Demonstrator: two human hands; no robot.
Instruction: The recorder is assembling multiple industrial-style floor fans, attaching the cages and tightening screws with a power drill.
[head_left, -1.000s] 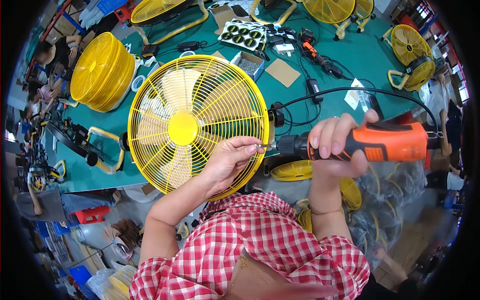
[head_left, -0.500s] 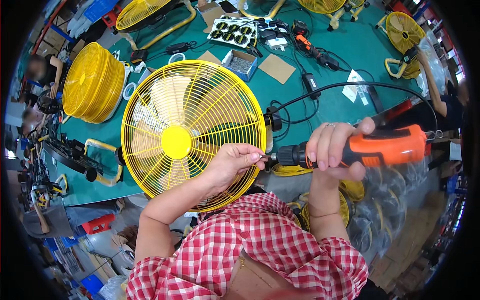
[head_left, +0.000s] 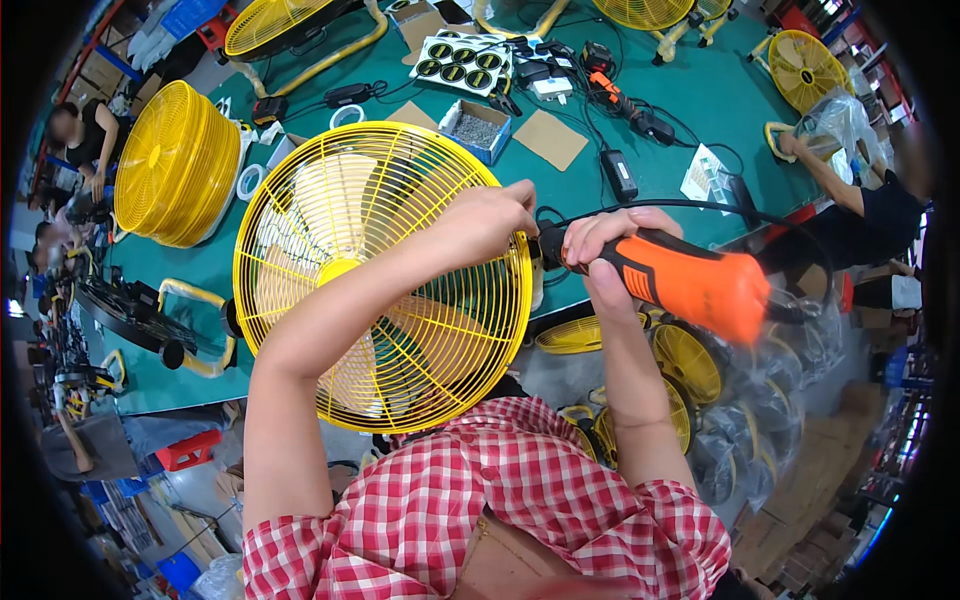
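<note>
A large fan [head_left: 384, 290] with a yellow wire guard and a yellow hub stands in front of me at the table's near edge. My right hand [head_left: 608, 240] is closed around an orange and black electric screwdriver [head_left: 690, 280], whose black front end points left at the guard's right rim. At that same rim my left hand [head_left: 492, 218] is closed, its fingers bent down by the tool's tip. What the left fingers pinch is hidden behind the hand. My left forearm crosses over the guard and partly covers the hub.
Stacked yellow guards [head_left: 172, 165] stand at the left. Beyond the fan lie a box of small screws [head_left: 476, 130], a cardboard piece [head_left: 550, 139], a sticker sheet [head_left: 462, 62] and a second screwdriver [head_left: 612, 92]. A power cord trails rightward. Another person's arm [head_left: 825, 175] reaches in at the right.
Both hands have moved up along the guard's right rim. The screwdriver has shifted left and away, its rear end now tilting down to the right.
</note>
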